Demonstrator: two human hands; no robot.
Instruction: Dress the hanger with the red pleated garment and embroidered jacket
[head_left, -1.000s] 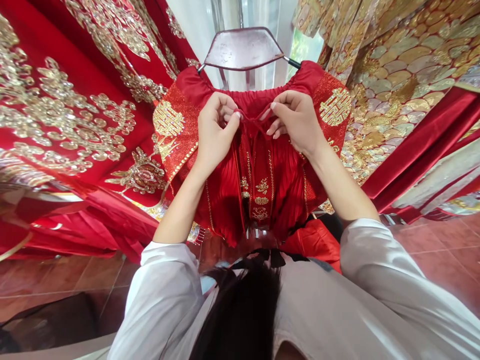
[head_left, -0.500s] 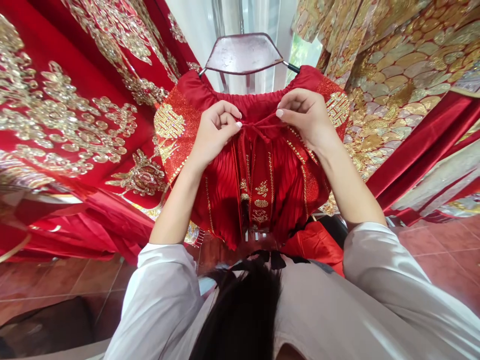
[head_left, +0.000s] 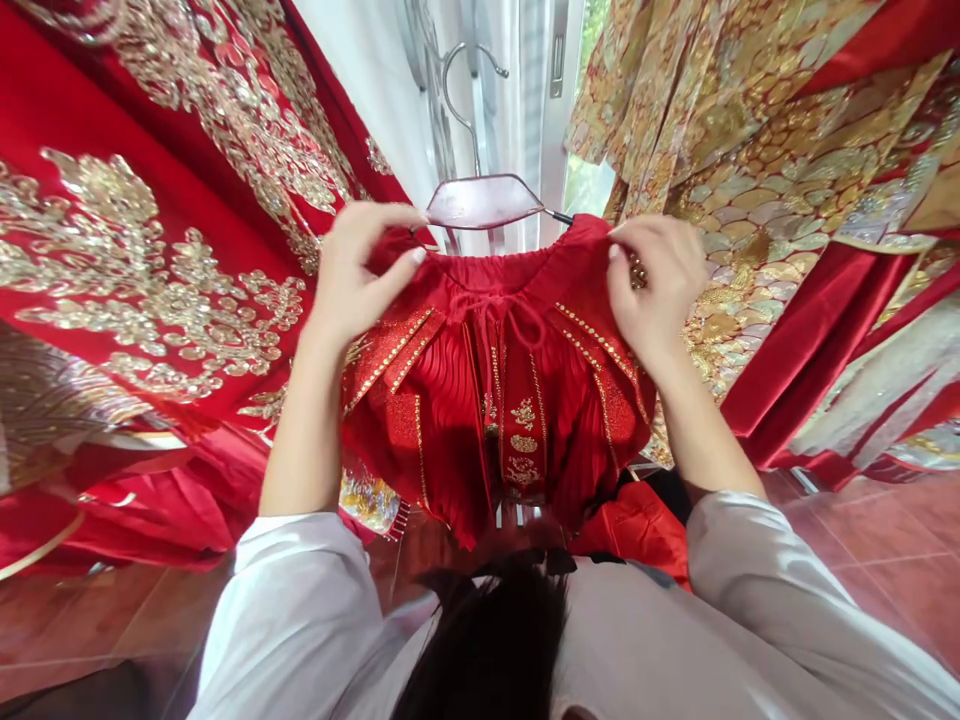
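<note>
A red pleated skirt (head_left: 495, 390) with gold embroidery hangs from a reddish hanger (head_left: 484, 200) straight in front of me. A thin red drawstring (head_left: 501, 312) sits tied at the middle of its waistband. My left hand (head_left: 356, 270) pinches the waistband's left end by the hanger clip. On the other side, my right hand (head_left: 652, 285) grips the waistband's right end. Both hands are closed on the fabric, well apart from each other.
Red garments with heavy gold embroidery (head_left: 150, 270) hang close on the left. Gold scale-patterned robes (head_left: 772, 170) hang on the right. A window and white curtain (head_left: 517, 90) lie behind the hanger. Reddish floor tiles (head_left: 885, 560) show below, and red cloth (head_left: 630, 515) is piled under the skirt.
Both hands have left the drawstring at the centre and moved outward to the two ends of the waistband. The view has tilted, so the hanger's hook now shows.
</note>
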